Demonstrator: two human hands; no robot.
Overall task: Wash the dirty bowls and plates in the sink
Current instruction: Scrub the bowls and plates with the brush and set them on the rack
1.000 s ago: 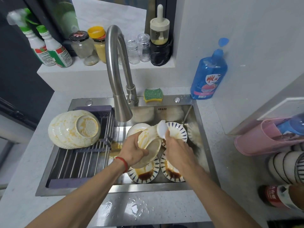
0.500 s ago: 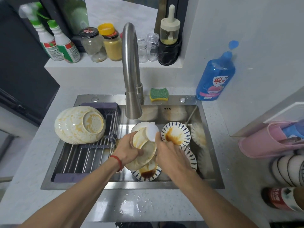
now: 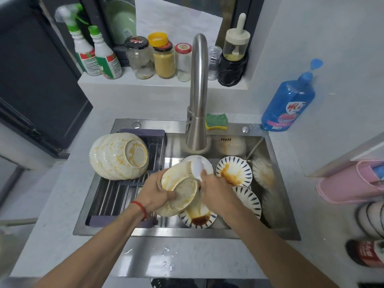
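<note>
The dirty bowl (image 3: pixel 180 189) is up over the sink (image 3: pixel 187 232), in front of the tap (image 3: pixel 198 94), and we hold it tipped on its side. Our left hand (image 3: pixel 154 194) grips its near edge, with the fingers curled round the rim and the thumb on the bowl's bottom. Our right hand (image 3: pixel 216 193) is closed round a white cloth (image 3: pixel 197 166) and presses it on the far rim of the bowl. Yellow smears cover the bowl.

Down in the sink, under the bowl, lie striped plates. One plate (image 3: pixel 197 218) just below the bowl has dark brown sauce on it. Another plate (image 3: pixel 233 171), to the right of the tap's mouth, has a brown smear too. Left of the tap, a big bowl (image 3: pixel 118 155) lies upside down on the rack (image 3: pixel 116 196), all streaked with yellow. A green sponge (image 3: pixel 216 121) sits right beside the tap. A blue soap bottle (image 3: pixel 287 102) stands on the desk (image 3: pixel 332 204), further right of the tap.
</note>
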